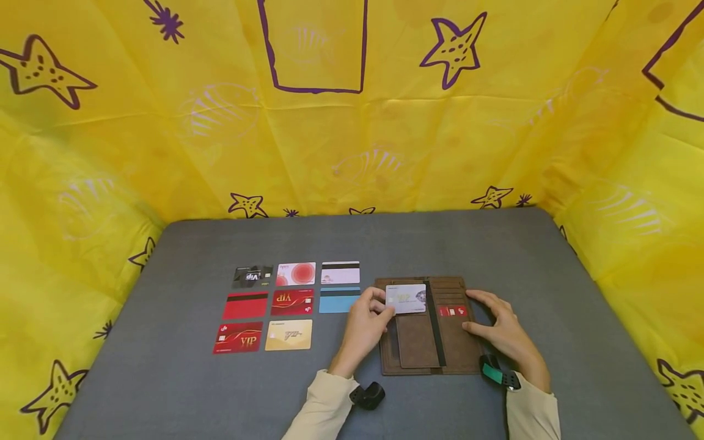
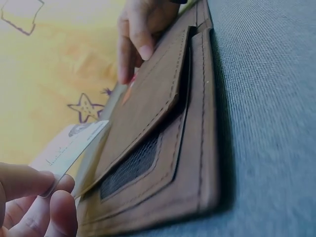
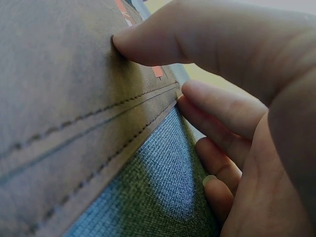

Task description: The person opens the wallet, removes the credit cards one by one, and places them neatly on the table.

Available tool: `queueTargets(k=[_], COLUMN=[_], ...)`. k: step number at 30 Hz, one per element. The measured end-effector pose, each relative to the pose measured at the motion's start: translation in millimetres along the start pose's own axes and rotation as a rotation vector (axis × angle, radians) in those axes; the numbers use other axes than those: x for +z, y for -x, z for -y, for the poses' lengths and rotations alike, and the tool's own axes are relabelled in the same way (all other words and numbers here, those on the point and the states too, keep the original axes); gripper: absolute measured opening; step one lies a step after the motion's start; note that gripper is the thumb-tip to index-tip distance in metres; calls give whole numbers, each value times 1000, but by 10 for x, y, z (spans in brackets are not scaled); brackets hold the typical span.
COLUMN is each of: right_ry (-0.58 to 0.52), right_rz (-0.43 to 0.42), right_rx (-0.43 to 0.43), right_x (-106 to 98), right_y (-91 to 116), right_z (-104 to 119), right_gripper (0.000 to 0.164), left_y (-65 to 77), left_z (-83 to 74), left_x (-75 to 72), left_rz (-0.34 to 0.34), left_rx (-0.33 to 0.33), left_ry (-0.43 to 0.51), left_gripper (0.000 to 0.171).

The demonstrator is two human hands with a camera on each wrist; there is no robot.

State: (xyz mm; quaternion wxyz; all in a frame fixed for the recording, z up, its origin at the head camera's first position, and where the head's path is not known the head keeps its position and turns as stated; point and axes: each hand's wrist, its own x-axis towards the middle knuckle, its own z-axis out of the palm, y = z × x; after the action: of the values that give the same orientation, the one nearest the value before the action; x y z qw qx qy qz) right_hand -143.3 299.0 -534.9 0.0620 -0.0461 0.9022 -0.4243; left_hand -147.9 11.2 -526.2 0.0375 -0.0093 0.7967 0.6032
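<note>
Between thumb and fingers, my left hand (image 1: 364, 324) pinches a silvery VIP card (image 1: 406, 298) over the upper left half of an opened brown wallet (image 1: 461, 348). In the left wrist view the card (image 2: 74, 143) is tilted, its far end close to the wallet's inner flap (image 2: 143, 108). My right hand (image 1: 508, 330) lies at the wallet's right side, thumb and forefinger spread apart. Its thumb (image 3: 143, 44) presses on the leather, and the fingertips are right at the edge. A red card (image 1: 453, 311) shows partly from a slot in the right half.
Left of the wallet, several cards lie in rows on the grey tabletop (image 1: 181, 293), among them a blue card (image 1: 338, 300), a gold card (image 1: 288, 335) and a black card (image 1: 253, 276). Yellow patterned cloth (image 1: 352, 134) encloses the back and sides.
</note>
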Motion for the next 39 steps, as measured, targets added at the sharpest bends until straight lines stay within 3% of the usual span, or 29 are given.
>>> queueTargets(k=[10,18,39], right_ry=[-21,-19,0], right_rz=[-7,-11,-14], right_rx=[-3,-9,-14], right_x=[-11,-11,6], right_y=[-1,-16,-6], right_z=[-17,-20,-42], right_gripper=[67,67,67], left_y=[139,300,603], left_z=[-9,69,241], left_x=[-234,-419,-747], left_rz=[-36,-74,-136], left_rx=[-24,-47,-183], left_ry=[6,-11,-45], left_gripper=[18,21,27])
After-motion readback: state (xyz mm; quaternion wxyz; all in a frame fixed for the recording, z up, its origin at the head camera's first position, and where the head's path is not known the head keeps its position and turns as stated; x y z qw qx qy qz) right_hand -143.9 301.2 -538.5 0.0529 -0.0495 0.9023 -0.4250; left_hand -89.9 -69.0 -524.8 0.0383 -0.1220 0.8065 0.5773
